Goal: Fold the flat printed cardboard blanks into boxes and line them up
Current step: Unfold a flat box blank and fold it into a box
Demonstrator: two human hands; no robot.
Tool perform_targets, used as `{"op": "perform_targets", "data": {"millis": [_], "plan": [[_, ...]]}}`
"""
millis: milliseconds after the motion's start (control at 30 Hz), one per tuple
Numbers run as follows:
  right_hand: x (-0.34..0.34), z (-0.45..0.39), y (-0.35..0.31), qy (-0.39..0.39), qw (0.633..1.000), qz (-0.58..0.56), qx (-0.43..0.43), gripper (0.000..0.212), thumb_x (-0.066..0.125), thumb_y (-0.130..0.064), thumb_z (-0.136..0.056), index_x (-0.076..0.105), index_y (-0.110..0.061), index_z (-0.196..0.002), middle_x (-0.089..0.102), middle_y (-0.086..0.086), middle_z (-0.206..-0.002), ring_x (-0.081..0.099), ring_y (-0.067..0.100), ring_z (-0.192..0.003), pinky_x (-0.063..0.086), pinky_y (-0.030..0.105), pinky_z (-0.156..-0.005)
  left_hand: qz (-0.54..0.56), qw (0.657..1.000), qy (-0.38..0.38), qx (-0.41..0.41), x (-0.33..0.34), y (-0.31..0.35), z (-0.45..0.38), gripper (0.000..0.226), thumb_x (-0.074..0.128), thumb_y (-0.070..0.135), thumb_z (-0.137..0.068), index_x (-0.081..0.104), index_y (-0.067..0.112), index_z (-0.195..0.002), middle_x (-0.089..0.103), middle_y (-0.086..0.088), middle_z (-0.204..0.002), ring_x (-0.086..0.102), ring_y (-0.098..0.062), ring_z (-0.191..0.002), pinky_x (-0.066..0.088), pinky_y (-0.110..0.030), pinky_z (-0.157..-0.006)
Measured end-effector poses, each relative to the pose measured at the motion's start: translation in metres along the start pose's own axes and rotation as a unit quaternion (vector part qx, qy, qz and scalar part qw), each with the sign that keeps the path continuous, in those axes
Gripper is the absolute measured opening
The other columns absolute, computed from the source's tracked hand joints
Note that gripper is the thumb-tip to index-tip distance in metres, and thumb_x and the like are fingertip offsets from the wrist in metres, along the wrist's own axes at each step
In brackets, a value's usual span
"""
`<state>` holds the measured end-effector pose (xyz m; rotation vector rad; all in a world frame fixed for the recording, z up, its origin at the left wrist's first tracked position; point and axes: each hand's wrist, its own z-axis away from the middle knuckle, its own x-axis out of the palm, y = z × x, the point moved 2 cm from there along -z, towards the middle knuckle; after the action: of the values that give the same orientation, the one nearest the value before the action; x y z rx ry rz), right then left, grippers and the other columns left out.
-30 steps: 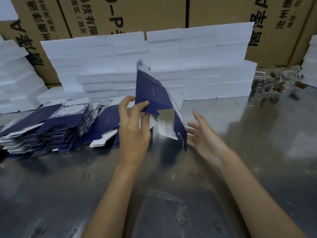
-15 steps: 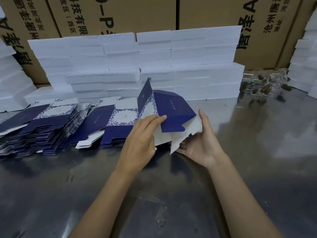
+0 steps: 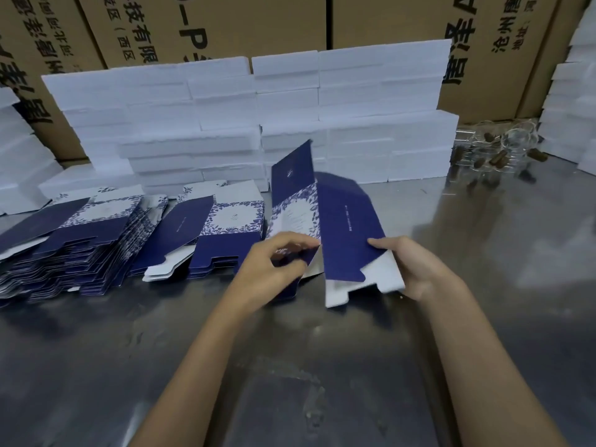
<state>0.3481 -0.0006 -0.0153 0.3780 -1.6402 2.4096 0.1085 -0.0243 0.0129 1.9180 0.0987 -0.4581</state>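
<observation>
Left fingers (image 3: 292, 241) curl and pinch the patterned panel of the blank (image 3: 335, 227); the right hand (image 3: 416, 269) has its thumb on top of the dark blue panel and fingers tucked under the white flaps, so both hands grip it. The left hand (image 3: 274, 269) sits low at the near edge.

The blank is half opened, held over the metal table (image 3: 290, 366) just right of the flat stacks: one panel stands upright, the blue one slopes toward the right hand.

Handling, as I judge it: thin printed card, light, stiff only along the panels, bends easily at the scored creases. The glossy print is probably a bit slippery, and corners and tabs would crush or tear if pinched hard. Best held on the panel faces near the creases, not by the loose white flaps.

Edges and room: the pile of blanks (image 3: 74, 240) and a smaller pile (image 3: 219, 240) crowd the left. White foam blocks (image 3: 245, 124) wall off the back, brown cartons (image 3: 225, 24) behind them. Glass bottles (image 3: 503, 150) lie at far right. Open tabletop is in front and to the right, good for lining up boxes.
</observation>
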Motion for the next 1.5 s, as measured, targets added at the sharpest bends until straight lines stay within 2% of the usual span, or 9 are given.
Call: {"op": "perform_targets", "data": {"millis": [100, 167, 267, 367, 500, 767, 1167, 1400, 1500], "plan": [[-0.001, 0.003, -0.002, -0.005, 0.999, -0.031, -0.027, 0.030, 0.053, -0.014, -0.101, 0.063, -0.011, -0.130, 0.076, 0.009, -0.111, 0.076, 0.025, -0.088, 0.059, 0.034, -0.066, -0.008, 0.985, 0.170, -0.025, -0.012, -0.010, -0.005, 0.038, 0.066, 0.006, -0.091, 0.067, 0.035, -0.116, 0.060, 0.016, -0.124, 0.056, 0.001, -0.106, 0.046, -0.025, -0.095], [0.002, 0.005, -0.001, -0.033, 0.997, -0.046, -0.055, 0.033, 0.051, -0.011, -0.102, 0.062, -0.012, -0.133, 0.073, 0.010, -0.121, 0.072, 0.029, -0.105, 0.058, 0.042, -0.083, -0.001, 0.972, 0.232, -0.044, -0.027, -0.019, -0.006, 0.049, 0.072, 0.019, -0.091, 0.054, 0.031, -0.135, 0.054, 0.010, -0.137, 0.051, 0.000, -0.118, 0.043, -0.018, -0.098], [0.011, 0.006, 0.003, -0.082, 0.993, -0.039, -0.077, 0.036, 0.051, -0.012, -0.101, 0.060, -0.013, -0.136, 0.069, 0.013, -0.129, 0.065, 0.033, -0.120, 0.052, 0.050, -0.100, 0.170, 0.962, 0.161, -0.141, -0.040, -0.029, -0.006, 0.081, 0.086, 0.049, -0.073, 0.049, 0.034, -0.143, 0.061, 0.009, -0.135, 0.061, -0.008, -0.121, 0.050, -0.026, -0.094], [0.021, 0.010, 0.007, -0.117, 0.991, 0.001, -0.071, 0.038, 0.061, -0.016, -0.092, 0.065, -0.010, -0.130, 0.071, 0.013, -0.126, 0.071, 0.030, -0.111, 0.060, 0.043, -0.088, 0.283, 0.938, 0.065, -0.191, -0.045, -0.031, -0.002, 0.068, 0.093, 0.048, -0.064, 0.069, 0.027, -0.123, 0.074, -0.002, -0.118, 0.073, -0.023, -0.105, 0.060, -0.035, -0.078], [0.025, 0.013, 0.005, -0.106, 0.993, -0.008, -0.054, 0.030, 0.079, -0.024, -0.078, 0.080, -0.014, -0.107, 0.075, 0.010, -0.117, 0.074, 0.026, -0.103, 0.061, 0.033, -0.074, 0.248, 0.947, 0.067, -0.192, -0.057, -0.034, -0.001, 0.058, 0.092, 0.038, -0.064, 0.073, 0.018, -0.115, 0.076, -0.005, -0.111, 0.074, -0.024, -0.099, 0.060, -0.030, -0.070], [0.030, 0.012, 0.008, -0.091, 0.993, -0.004, -0.074, 0.041, 0.079, -0.018, -0.078, 0.074, -0.015, -0.119, 0.075, 0.009, -0.118, 0.074, 0.029, -0.103, 0.062, 0.040, -0.075, 0.267, 0.936, 0.039, -0.226, -0.051, -0.037, 0.003, 0.042, 0.085, 0.027, -0.072, 0.077, 0.015, -0.111, 0.076, -0.011, -0.111, 0.074, -0.029, -0.100, 0.061, -0.037, -0.075], [0.032, 0.009, 0.001, -0.081, 0.985, 0.037, -0.146, 0.026, 0.065, -0.017, -0.097, 0.070, -0.015, -0.123, 0.074, 0.006, -0.120, 0.074, 0.023, -0.104, 0.061, 0.031, -0.080, 0.235, 0.945, 0.137, -0.181, -0.058, -0.041, -0.004, 0.030, 0.078, 0.032, -0.086, 0.069, 0.022, -0.113, 0.078, -0.002, -0.104, 0.076, -0.023, -0.091, 0.061, -0.033, -0.066], [0.033, 0.012, 0.005, -0.110, 0.981, 0.088, -0.135, 0.025, 0.077, -0.021, -0.088, 0.075, -0.020, -0.113, 0.077, 0.005, -0.113, 0.075, 0.026, -0.099, 0.061, 0.029, -0.072, 0.116, 0.967, 0.197, -0.116, -0.056, -0.036, 0.000, 0.002, 0.064, 0.037, -0.097, 0.064, 0.036, -0.100, 0.070, 0.036, -0.085, 0.067, 0.016, -0.079, 0.048, -0.002, -0.060], [0.034, 0.009, 0.005, -0.067, 0.976, 0.123, -0.166, 0.030, 0.079, -0.015, -0.086, 0.072, -0.019, -0.115, 0.078, 0.002, -0.109, 0.076, 0.025, -0.096, 0.062, 0.032, -0.073, 0.062, 0.967, 0.222, -0.111, -0.051, -0.033, -0.003, 0.009, 0.062, 0.038, -0.098, 0.066, 0.032, -0.104, 0.074, 0.020, -0.097, 0.068, 0.008, -0.090, 0.052, -0.010, -0.077]]}}
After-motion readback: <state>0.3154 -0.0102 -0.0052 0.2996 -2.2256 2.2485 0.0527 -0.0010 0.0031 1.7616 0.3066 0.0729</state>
